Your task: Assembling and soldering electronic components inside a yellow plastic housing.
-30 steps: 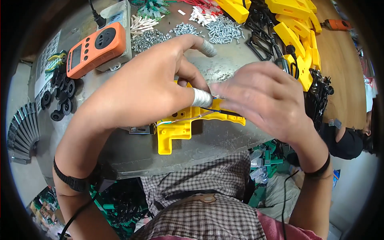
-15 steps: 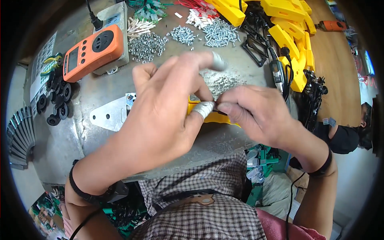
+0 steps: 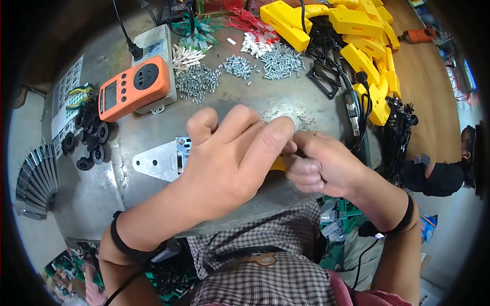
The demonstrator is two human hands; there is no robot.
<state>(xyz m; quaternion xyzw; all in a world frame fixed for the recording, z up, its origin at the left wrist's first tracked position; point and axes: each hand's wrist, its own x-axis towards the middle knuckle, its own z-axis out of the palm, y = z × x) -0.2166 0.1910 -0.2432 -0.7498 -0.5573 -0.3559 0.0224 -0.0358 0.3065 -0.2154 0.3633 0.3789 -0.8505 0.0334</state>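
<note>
Cluttered metal surface [image 3: 153, 127] with screws [image 3: 278, 61] within easy reach, and both hands meet over a mostly hidden yellow part [image 3: 278, 164], left hand [image 3: 229, 158] curled over it, right hand [image 3: 319, 166] pinched shut steadying it.

Her left hand [image 3: 229, 158] and right hand [image 3: 319, 166] cover nearly all the yellow part [image 3: 278, 164]; their grip can't be judged

An orange meter [image 3: 133, 87], loose screws [image 3: 279, 60] and black wheels [image 3: 89, 140] lie on the table [image 3: 240, 94].
</note>
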